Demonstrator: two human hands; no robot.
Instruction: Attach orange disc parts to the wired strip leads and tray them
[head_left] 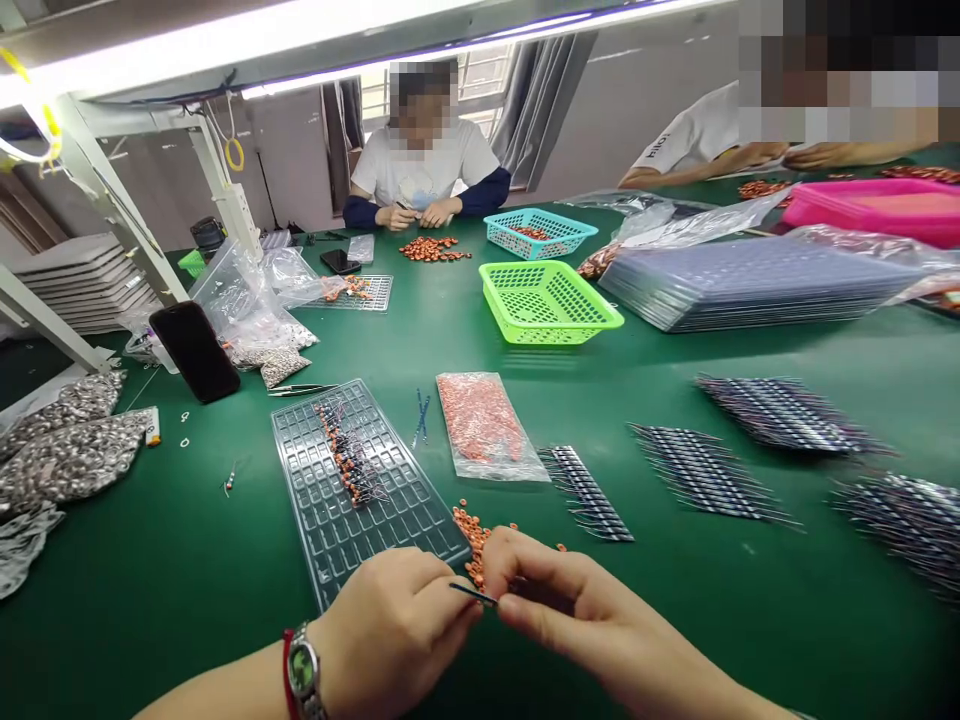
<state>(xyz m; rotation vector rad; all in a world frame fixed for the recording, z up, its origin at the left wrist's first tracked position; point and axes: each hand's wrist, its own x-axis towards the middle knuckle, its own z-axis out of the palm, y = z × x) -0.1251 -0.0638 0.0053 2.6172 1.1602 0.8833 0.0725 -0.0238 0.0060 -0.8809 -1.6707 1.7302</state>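
Observation:
A thin dark strip spans the gap between my two hands near the table's front edge. My left hand is closed on it, fingers curled and the back of the hand toward me. The thumb and forefinger of my right hand pinch at the strip's right end; anything smaller between those fingertips is hidden. Just beyond my fingers lies a loose pile of small orange ring-shaped parts. A clear tray with many pockets lies beside my left hand, holding a row of small wired orange-and-dark parts.
Behind the pile is a plastic bag of orange parts. Bundles of dark wired strips lie at right. Farther back are a green basket, stacked clear trays and tweezers. A phone leans at left. Two people sit across the table.

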